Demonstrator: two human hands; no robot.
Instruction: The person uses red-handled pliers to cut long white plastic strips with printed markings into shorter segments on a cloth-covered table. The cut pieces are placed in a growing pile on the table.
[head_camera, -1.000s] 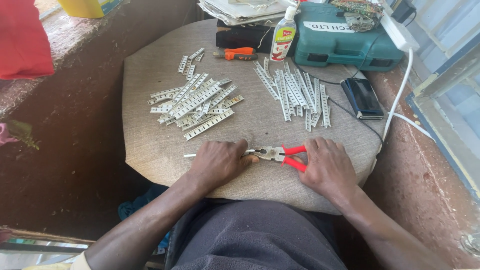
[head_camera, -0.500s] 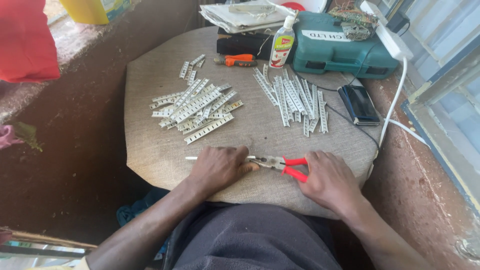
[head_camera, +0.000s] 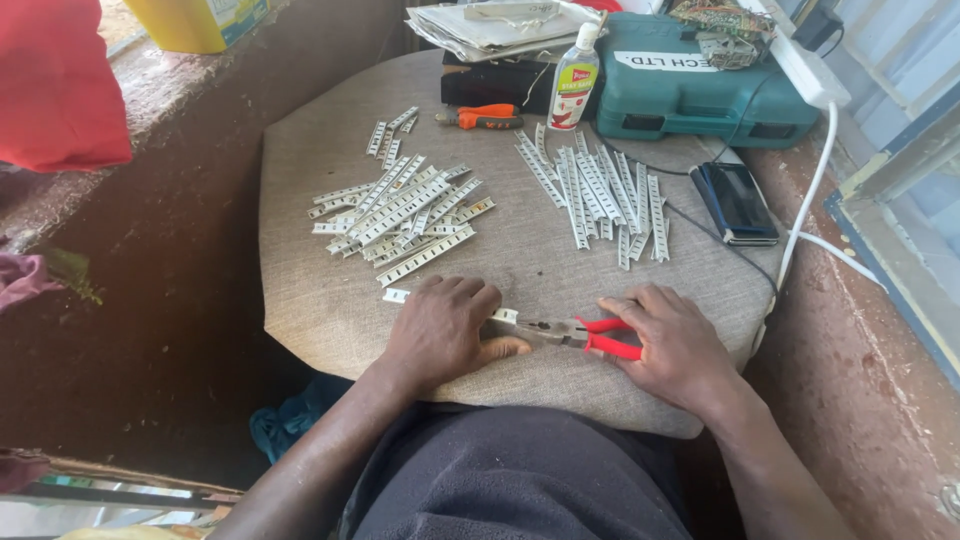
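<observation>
Left hand (head_camera: 440, 332) flat, pinning white strip (head_camera: 400, 296) at cushion (head_camera: 300, 300) near edge. Right hand (head_camera: 678, 345) clamped on red-handled pliers (head_camera: 570, 333); jaws meet strip end.

Two bare forearms in view, no sleeves down to the wrists. Both hands, left (head_camera: 440, 330) and right (head_camera: 680, 345), ungloved; no rings, watch or bands discernible. Dark grey-black fabric garment across the lap, near edge of frame, plain, unmarked.
</observation>
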